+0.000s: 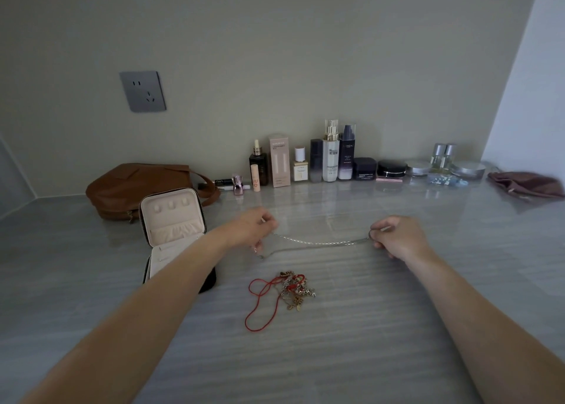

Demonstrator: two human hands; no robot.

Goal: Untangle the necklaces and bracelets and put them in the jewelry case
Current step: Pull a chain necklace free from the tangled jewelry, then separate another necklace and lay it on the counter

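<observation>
While the chain [318, 242] is stretched over the desk [397, 312], I see the left hand [253, 224] pinching one end in its fingers [269, 221] and the right hand [394, 235] pinching the other. The tangle [293, 290] lies nearer to me, apart from both hands. The open case [171, 220] stands beside the left forearm.

Glossy stone-look countertop [397, 296], metal chain [318, 242]

Left forearm [146, 305] runs up from the 7 o'clock corner, right forearm [477, 318] from 5 o'clock. Both are bare from the frame edge to the wrist. Left hand [250, 226] and right hand [397, 238] are bare as well. Wrists are slim. Light is dim, so nail detail is too small to read.
</observation>
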